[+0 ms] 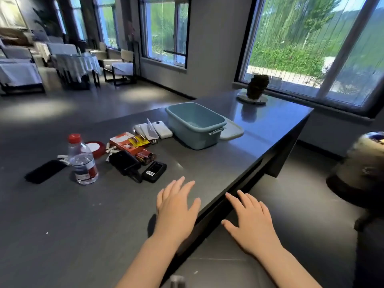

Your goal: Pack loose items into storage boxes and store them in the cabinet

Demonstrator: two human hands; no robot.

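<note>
I judge the packing has not started. The blue box [195, 124] sits on the dark table [83, 235] at about one o'clock from my hands, and as far as I see into it nothing is inside. Its lid [232, 130] lies flat on the table, touching the box on the right.

All the loose items lie outside, spread from ten to twelve o'clock. Nearest is a small black device [154, 171], with a black power bank [124, 163] just beside it to the left. Beyond them are red batteries [145, 156], an orange packet [127, 143], a white power bank [162, 129] and white chargers [143, 130] close to the box. A water bottle [82, 161] stands upright at ten o'clock, a red tape roll [95, 148] behind it and a black phone [45, 171] lying flat further left. Small white pieces [62, 157] lie near the bottle; they may be batteries or plugs, but blur stops me from telling.

My left hand [176, 206] hovers flat over the table, fingers spread, holding nothing. My right hand [251, 221] hangs past the table edge at five o'clock of the box, also relaxed and empty.

Everything remains: fill the box, put on the lid, carry it to the cabinet, which I cannot see here.
</note>
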